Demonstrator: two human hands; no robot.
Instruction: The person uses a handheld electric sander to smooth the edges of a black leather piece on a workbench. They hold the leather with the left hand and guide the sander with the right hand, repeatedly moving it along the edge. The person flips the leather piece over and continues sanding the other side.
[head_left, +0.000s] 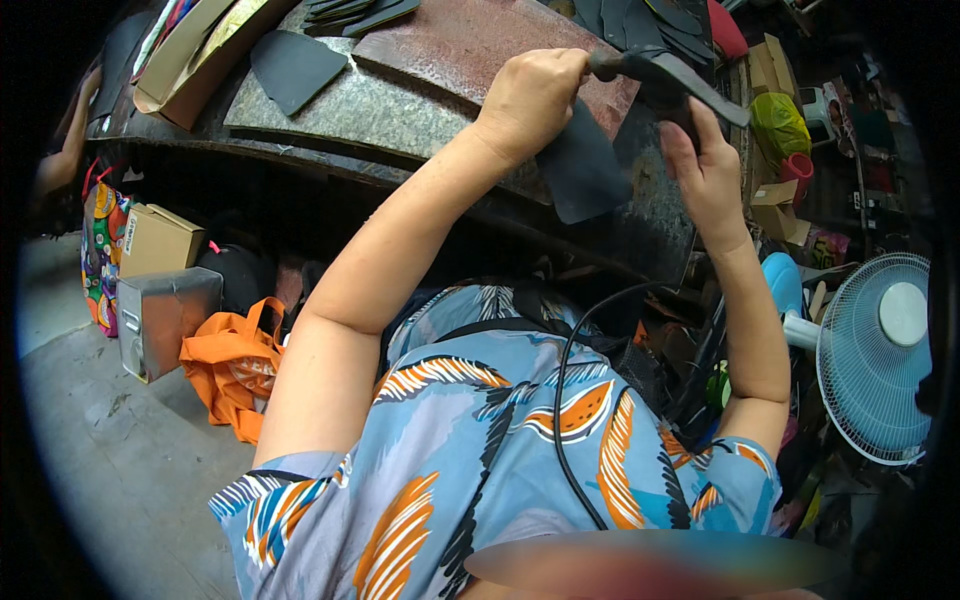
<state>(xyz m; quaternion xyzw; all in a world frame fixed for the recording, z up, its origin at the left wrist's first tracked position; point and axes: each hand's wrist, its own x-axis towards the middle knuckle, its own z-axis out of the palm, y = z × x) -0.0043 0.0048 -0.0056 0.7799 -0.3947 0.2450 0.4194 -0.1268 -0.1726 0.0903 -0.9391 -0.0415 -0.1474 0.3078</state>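
My left hand (532,103) is closed in front of me at the bench, its fingers around the rounded end of a dark, curved piece (690,82). This piece arches off to the right, its kind unclear. My right hand (708,180) grips it from below at the far end, thumb and forefinger raised and the other fingers hidden behind. Just under my left hand, a flat dark sole-shaped sheet (585,168) reaches over the bench's near edge; whether the hand touches it I cannot tell. Another such dark piece (297,72) lies to the left on a grey speckled slab (400,122).
A reddish worn board (450,45) lies on the bench, with stacked dark sheets (650,25) behind. An open cardboard box (180,85) stands at left. Below are a metal tin (165,315) and an orange bag (228,350). A fan (880,350) stands right; a black cable (563,390) crosses my front.
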